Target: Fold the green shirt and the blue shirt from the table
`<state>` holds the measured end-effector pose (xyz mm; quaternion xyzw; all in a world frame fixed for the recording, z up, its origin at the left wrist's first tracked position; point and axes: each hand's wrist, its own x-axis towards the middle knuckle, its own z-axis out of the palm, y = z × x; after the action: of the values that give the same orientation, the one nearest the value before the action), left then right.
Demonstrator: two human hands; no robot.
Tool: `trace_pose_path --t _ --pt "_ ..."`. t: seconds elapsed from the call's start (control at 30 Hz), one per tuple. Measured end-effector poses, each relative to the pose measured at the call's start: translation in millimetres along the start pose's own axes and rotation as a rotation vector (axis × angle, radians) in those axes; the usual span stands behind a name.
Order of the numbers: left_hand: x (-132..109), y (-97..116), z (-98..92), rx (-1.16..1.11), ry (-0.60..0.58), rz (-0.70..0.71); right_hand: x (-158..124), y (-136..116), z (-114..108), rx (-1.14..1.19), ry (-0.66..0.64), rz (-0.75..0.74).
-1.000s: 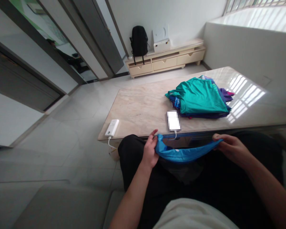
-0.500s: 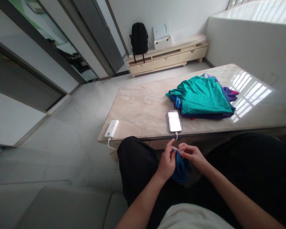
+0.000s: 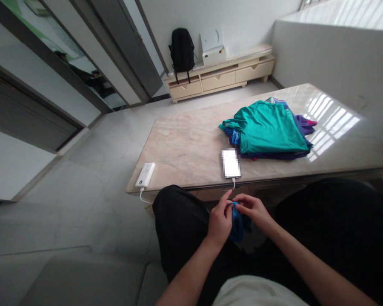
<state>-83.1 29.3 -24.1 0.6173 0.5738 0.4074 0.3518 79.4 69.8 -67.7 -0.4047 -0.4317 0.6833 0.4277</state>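
Observation:
Between my knees hangs a piece of blue cloth (image 3: 237, 227), pinched along its top edge by both hands. My left hand (image 3: 221, 219) closes on its left side, thumb and fingers together at the edge. From the right, my right hand (image 3: 251, 208) grips the same edge with its fingertips, close to the left one. The cloth's lower part dangles loose, and its exact kind cannot be made out. Just beyond my hands, a phone (image 3: 231, 163) with a blurred bright screen lies near the table's front edge, a white cable plugged into it.
On the marble-look table (image 3: 178, 140) a stack of folded clothes (image 3: 271, 129), green shirt on top, lies behind the phone. A white power bank (image 3: 145, 175) with a cable sits at the left corner. A black backpack (image 3: 181, 50) stands on the low cabinet (image 3: 218, 80) by the wall.
The view has shifted slightly, so most things sit a little further left. Both hands keep their pinch on the blue cloth, whose hanging part has moved slightly.

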Motion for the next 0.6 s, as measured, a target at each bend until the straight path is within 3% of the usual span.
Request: trace_pose_path --t 0.2,0.43,0.6 --pt "1.3 0.3 1.1 -0.025 0.004 -0.03 1.2 -2.0 -0.2 -0.001 0.024 -0.028" --pt "4.5 -6.2 4.7 -0.235 -0.014 -0.165 -0.6 -3.1 0.9 0.02 0.016 -0.002" --pt "5.8 -6.5 6.2 -0.158 -0.029 -0.166 0.2 1.3 1.8 0.038 0.005 0.001"
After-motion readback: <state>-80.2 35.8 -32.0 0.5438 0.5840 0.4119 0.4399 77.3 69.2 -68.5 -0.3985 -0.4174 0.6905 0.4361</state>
